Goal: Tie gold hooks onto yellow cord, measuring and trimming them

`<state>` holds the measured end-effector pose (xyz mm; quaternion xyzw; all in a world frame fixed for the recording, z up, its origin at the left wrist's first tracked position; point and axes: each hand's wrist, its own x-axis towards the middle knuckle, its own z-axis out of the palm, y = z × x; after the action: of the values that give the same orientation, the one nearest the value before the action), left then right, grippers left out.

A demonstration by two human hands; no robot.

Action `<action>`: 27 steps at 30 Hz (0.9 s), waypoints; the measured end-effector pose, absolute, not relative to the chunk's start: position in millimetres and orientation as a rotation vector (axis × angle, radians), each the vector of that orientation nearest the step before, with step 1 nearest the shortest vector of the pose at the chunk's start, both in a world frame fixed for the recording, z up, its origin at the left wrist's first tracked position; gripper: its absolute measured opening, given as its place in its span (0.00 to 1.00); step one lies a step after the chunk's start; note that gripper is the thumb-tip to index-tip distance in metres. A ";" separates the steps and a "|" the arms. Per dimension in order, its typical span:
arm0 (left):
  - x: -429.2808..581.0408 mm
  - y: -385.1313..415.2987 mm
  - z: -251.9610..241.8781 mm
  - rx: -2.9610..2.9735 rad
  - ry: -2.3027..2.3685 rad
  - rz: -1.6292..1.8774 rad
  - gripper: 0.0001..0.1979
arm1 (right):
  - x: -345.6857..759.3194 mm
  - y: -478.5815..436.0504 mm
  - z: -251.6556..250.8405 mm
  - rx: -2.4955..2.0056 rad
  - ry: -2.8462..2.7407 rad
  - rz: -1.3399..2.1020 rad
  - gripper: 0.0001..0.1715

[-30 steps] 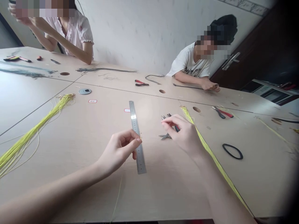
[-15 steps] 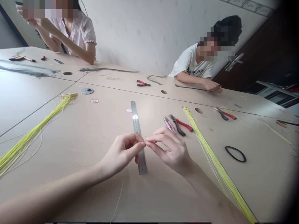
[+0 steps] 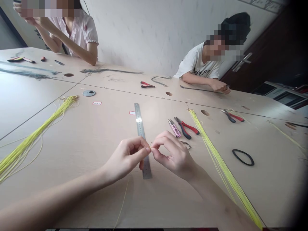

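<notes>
My left hand (image 3: 128, 157) is closed in a pinch at the middle of the view, thumb and forefinger on the end of a thin yellow cord. My right hand (image 3: 173, 155) pinches at the same spot, its fingertips meeting the left ones. A tiny pale loop (image 3: 151, 144) pokes up between them; its exact form is too small to make out. Below the left hand, a thin strand of yellow cord (image 3: 123, 203) runs down to the table's near edge. Under the hands lies a steel ruler (image 3: 139, 123). Pink thread snips (image 3: 174, 128) and red-and-black pliers (image 3: 187, 128) lie beyond my right hand.
Bundles of yellow cord lie left (image 3: 45, 126) and right (image 3: 216, 160). A metal ring-shaped handle (image 3: 187, 145) shows behind my right hand. At right are a black band (image 3: 243, 157) and more pliers (image 3: 232, 116). Two people sit across the table, hands busy.
My right fingers have curled closer into the pinch, and the hand has shifted slightly, baring the metal ring-shaped handle behind it. My left hand stays almost still.
</notes>
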<state>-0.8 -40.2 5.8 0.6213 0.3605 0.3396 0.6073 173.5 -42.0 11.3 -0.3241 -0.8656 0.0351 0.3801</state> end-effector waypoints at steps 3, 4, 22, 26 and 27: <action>-1.0 -40.3 6.1 1.436 0.833 0.783 0.11 | 173.1 -41.4 10.9 -0.827 -2.241 0.061 0.07; -1.1 -40.3 6.3 1.438 0.833 0.783 0.11 | 173.1 -41.3 10.7 -0.823 -2.250 0.041 0.08; -1.6 -41.8 9.6 1.472 0.872 0.834 0.09 | 171.2 -45.9 19.4 -1.105 -1.923 0.697 0.08; -1.6 -42.0 8.9 1.513 0.907 0.853 0.09 | 169.8 -46.7 20.6 -1.199 -1.865 0.903 0.07; -1.6 -42.0 8.5 1.525 0.913 0.849 0.10 | 169.4 -46.7 20.3 -1.200 -1.863 0.916 0.07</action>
<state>-1.6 -42.0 8.5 0.6451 0.3862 0.3589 0.5530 169.4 -46.7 20.3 -0.4664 -0.7237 0.3560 0.3633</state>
